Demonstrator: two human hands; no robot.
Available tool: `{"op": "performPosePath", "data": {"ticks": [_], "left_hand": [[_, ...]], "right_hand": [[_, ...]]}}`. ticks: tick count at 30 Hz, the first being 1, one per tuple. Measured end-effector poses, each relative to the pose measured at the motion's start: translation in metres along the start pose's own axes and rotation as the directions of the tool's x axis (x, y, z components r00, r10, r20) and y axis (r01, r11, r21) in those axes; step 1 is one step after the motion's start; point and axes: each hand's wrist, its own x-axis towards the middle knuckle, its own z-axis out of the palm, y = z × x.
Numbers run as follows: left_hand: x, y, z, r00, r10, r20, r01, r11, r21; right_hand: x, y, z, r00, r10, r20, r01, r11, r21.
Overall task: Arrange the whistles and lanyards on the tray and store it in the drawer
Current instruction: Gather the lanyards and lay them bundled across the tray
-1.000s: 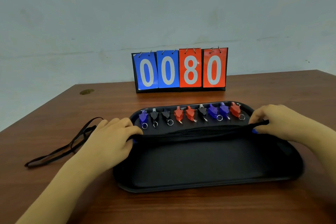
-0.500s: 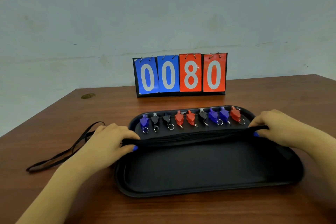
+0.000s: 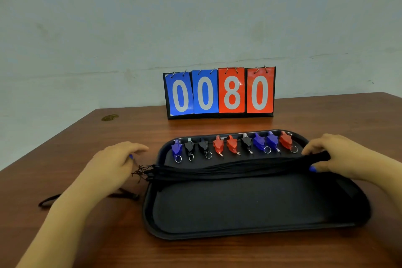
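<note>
A black tray [image 3: 250, 230] lies on the wooden table. Several whistles [image 3: 232, 146], blue, black and red with metal rings, stand in a row along its far edge. A bundle of black lanyards [image 3: 228, 169] stretches across the tray below them, its knotted ends poking over the left rim. My right hand [image 3: 335, 156] pinches the bundle's right end. My left hand [image 3: 113, 163] hovers just left of the tray, fingers apart, off the bundle. One loose black lanyard [image 3: 50, 200] lies on the table under my left forearm.
A flip scoreboard [image 3: 219, 93] reading 0080 stands behind the tray near the wall. A small brass-coloured disc [image 3: 109, 117] is set in the table's far left corner. The table's left edge [image 3: 43, 146] runs diagonally close to my left hand.
My left hand has let go of the lanyard bundle's left end and moved away to the left. The bundle now rests on the tray. My right hand still holds its end.
</note>
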Motion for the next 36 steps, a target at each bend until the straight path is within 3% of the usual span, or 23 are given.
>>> {"op": "performPosePath", "data": {"ticks": [4, 8, 10, 17, 20, 23, 29, 36], "left_hand": [[-0.003, 0.005, -0.004, 0.995, 0.084, -0.057, -0.084, 0.996, 0.004], [-0.006, 0.013, 0.006, 0.967, 0.21, 0.142, -0.211, 0.978, -0.009], [-0.003, 0.015, 0.013, 0.959, 0.225, 0.172, -0.229, 0.973, 0.005], [-0.001, 0.014, 0.017, 0.982, 0.191, -0.009, -0.191, 0.98, -0.051], [-0.001, 0.012, 0.014, 0.983, 0.13, -0.127, -0.13, 0.991, 0.007], [-0.003, 0.017, 0.012, 0.968, 0.164, -0.191, -0.175, 0.984, -0.039], [-0.005, 0.022, 0.023, 0.951, 0.276, -0.141, -0.261, 0.958, 0.117], [-0.003, 0.021, 0.027, 0.968, 0.251, 0.008, -0.248, 0.953, 0.173]], "right_hand": [[-0.005, 0.007, -0.003, 0.998, 0.053, 0.028, -0.054, 0.998, 0.032], [-0.006, 0.013, -0.002, 0.996, 0.086, 0.023, -0.088, 0.992, 0.09], [-0.005, 0.014, -0.002, 0.996, 0.09, 0.004, -0.09, 0.989, 0.12], [-0.002, 0.015, -0.002, 0.985, 0.106, -0.138, -0.084, 0.984, 0.155], [-0.003, 0.017, -0.001, 0.983, 0.135, -0.128, -0.113, 0.98, 0.161], [-0.003, 0.018, 0.0, 0.982, 0.155, -0.106, -0.137, 0.977, 0.163], [-0.005, 0.014, -0.003, 0.982, 0.175, -0.072, -0.16, 0.97, 0.181], [-0.005, 0.015, -0.003, 0.982, 0.18, -0.063, -0.164, 0.966, 0.201]]}}
